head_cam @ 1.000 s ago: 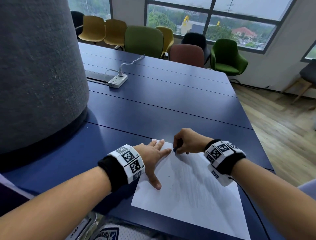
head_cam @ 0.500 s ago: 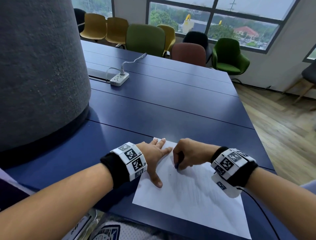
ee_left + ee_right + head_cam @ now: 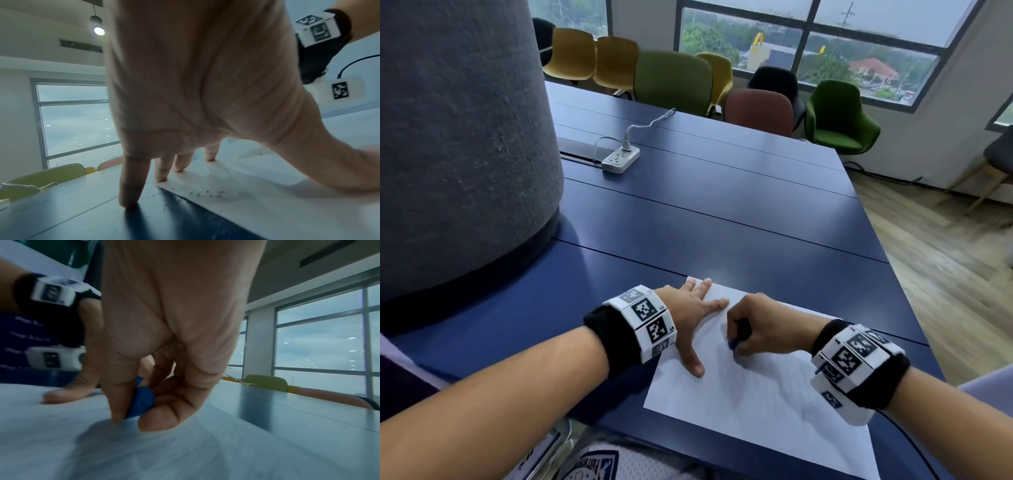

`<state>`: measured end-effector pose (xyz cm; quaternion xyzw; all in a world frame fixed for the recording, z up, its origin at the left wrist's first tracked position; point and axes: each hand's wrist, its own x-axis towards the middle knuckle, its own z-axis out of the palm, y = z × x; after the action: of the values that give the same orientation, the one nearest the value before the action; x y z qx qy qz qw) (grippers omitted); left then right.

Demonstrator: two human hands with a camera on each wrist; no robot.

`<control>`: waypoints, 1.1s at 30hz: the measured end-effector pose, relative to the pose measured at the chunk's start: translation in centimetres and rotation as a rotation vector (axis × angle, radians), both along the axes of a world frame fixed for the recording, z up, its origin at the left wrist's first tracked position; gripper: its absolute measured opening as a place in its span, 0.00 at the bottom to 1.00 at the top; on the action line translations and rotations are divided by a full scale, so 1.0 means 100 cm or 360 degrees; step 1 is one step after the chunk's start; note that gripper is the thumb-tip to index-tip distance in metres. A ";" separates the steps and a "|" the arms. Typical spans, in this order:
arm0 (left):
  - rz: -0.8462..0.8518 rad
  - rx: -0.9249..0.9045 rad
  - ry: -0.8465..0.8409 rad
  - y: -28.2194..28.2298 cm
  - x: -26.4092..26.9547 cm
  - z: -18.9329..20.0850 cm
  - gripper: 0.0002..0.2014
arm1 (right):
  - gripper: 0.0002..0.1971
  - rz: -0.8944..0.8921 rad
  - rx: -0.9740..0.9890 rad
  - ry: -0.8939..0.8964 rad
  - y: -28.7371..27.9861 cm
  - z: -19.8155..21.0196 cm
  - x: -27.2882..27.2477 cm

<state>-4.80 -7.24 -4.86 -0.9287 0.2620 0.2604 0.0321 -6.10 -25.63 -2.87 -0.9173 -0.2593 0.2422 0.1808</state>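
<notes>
As the right hand (image 3: 760,325) pinches it, the eraser (image 3: 141,402) shows blue.

Paper (image 3: 756,404): white sheet, matt, smooth, faint grey smudging.
Eraser (image 3: 141,400): blue, rubbery look, matt, edge rounded.
Crumbs (image 3: 207,194): dark gritty specks on paper and table.
Table (image 3: 722,222): dark blue panels, smooth, soft satin sheen, thin seams.
Pillar (image 3: 458,137): grey cloth covering, rough, felt-like, fuzzy.
Power strip (image 3: 619,160): white plastic, slightly glossy.
Chairs (image 3: 671,82): cloth upholstery, matt.
Floor (image 3: 945,267): wood planks, grain visible, low sheen.
Wristbands (image 3: 616,342): black cloth, with white matt plastic blocks bearing printed markers.
</notes>
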 end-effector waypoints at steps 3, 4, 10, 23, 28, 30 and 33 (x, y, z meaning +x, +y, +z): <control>-0.0007 0.0011 0.0001 0.000 0.000 0.002 0.67 | 0.06 0.0063 -0.0054 0.0131 0.002 0.003 -0.005; -0.0007 0.0009 0.0006 0.000 0.000 0.002 0.67 | 0.06 0.0022 -0.0040 0.0095 0.002 0.003 -0.002; 0.0004 0.0003 0.0015 -0.001 -0.001 0.001 0.67 | 0.07 0.0111 -0.0028 0.0167 0.006 0.000 -0.023; 0.0016 0.0006 0.0047 -0.001 -0.001 0.001 0.67 | 0.06 0.0048 -0.0006 0.0087 0.007 -0.001 -0.023; 0.0026 0.0012 0.0047 -0.001 -0.001 0.001 0.67 | 0.07 0.0238 -0.0005 0.0186 0.015 -0.002 -0.041; 0.0020 0.0005 0.0051 0.000 -0.001 0.001 0.67 | 0.07 0.0189 -0.0005 0.0168 0.013 -0.001 -0.035; 0.0028 -0.0012 0.0056 0.000 -0.001 0.000 0.67 | 0.05 0.0002 0.0038 0.0067 0.004 -0.002 -0.024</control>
<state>-4.88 -7.21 -4.83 -0.9264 0.2552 0.2760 0.0218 -8.54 -25.19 -3.05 -0.9096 -0.2590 0.2584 0.1969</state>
